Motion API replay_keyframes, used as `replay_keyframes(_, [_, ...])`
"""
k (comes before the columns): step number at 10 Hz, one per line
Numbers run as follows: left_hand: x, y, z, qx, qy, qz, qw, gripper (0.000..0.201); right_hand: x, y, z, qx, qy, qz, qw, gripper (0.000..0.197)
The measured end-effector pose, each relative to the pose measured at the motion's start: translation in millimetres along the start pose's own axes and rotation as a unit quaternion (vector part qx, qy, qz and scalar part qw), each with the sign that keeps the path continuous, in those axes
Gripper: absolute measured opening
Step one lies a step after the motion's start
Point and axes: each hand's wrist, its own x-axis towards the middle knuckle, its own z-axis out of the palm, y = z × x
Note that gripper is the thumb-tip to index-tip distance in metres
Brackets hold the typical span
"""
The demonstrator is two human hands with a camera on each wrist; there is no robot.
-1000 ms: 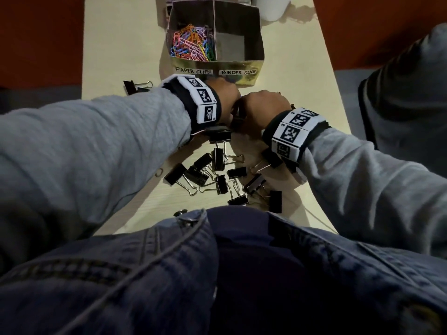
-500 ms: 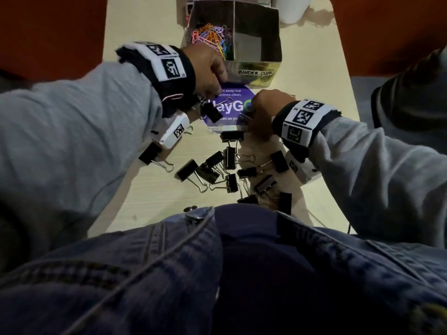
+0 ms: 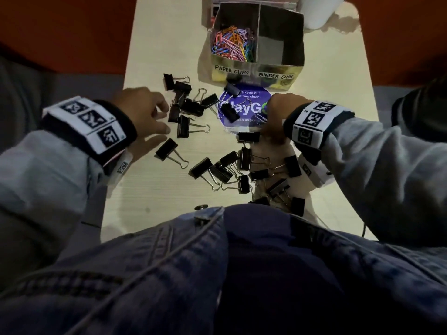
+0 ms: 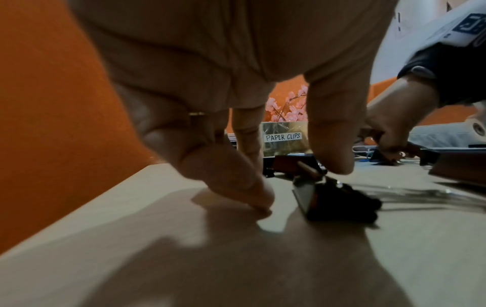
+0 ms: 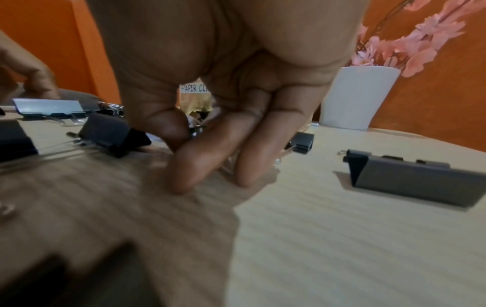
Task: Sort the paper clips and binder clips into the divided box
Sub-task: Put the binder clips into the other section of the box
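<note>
The gold divided box point(image 3: 256, 68) stands at the back of the table; its left half holds coloured paper clips point(image 3: 233, 44), and its right half, labelled binder clips, looks empty. Black binder clips lie in one group point(image 3: 188, 105) by my left hand point(image 3: 164, 118) and another group point(image 3: 244, 165) nearer me. The left hand holds nothing: its thumb touches the table and a finger hovers over a binder clip point(image 4: 339, 201). My right hand point(image 3: 268, 114) is curled on the purple sticker point(image 3: 244, 97), thumb and fingers point(image 5: 184, 166) pinching a small wire paper clip point(image 3: 260, 117).
A white vase point(image 3: 316, 10) with pink flowers stands right of the box. The table is narrow, with its left edge point(image 3: 116, 151) close to my left hand. My denim jacket point(image 3: 217, 262) covers the near edge. A grey binder clip point(image 5: 415, 178) lies right of my right hand.
My left hand has come back from the box toward the left and down to the table, and it no longer holds the binder clip. The right hand has stayed on the sticker.
</note>
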Motion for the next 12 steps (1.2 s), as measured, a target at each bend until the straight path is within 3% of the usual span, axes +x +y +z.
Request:
replay_keyframes(3, [-15, -3, 27, -0.004, -0.011, -0.004, 1.000, 0.057, -4, -3, -2, -0.051, -0.010, -0.008, 0.999, 0.026])
replay_keyframes(6, [-17, 4, 31, 0.011, 0.020, 0.002, 1.000, 0.053, -8, 6, -2, -0.020, 0.000, -0.017, 1.000, 0.020])
replay_keyframes(7, [-14, 27, 20, 0.018, 0.080, 0.054, 0.995, 0.037, -9, 8, -2, -0.011, 0.015, -0.010, 1.000, 0.016])
replay_keyframes(8, [7, 74, 11, 0.067, 0.052, 0.152, 0.985, 0.031, -11, 4, 0, -0.049, 0.019, 0.000, 0.999, 0.023])
replay_keyframes(9, [26, 112, 14, 0.130, 0.011, 0.206, 0.970, 0.026, -10, 1, -2, -0.077, 0.021, 0.008, 0.997, 0.027])
replay_keyframes(10, [49, 148, 29, 0.212, -0.029, 0.216, 0.953, 0.016, -12, 0, -4, -0.068, -0.025, 0.008, 0.997, 0.014])
replay_keyframes(11, [59, 156, 35, 0.230, -0.033, 0.209, 0.950, 0.016, -12, 2, -4, -0.027, -0.008, 0.000, 1.000, 0.033])
replay_keyframes(12, [65, 154, 34, 0.198, -0.024, 0.196, 0.960, 0.015, -11, 1, -2, -0.008, -0.004, -0.009, 1.000, 0.030])
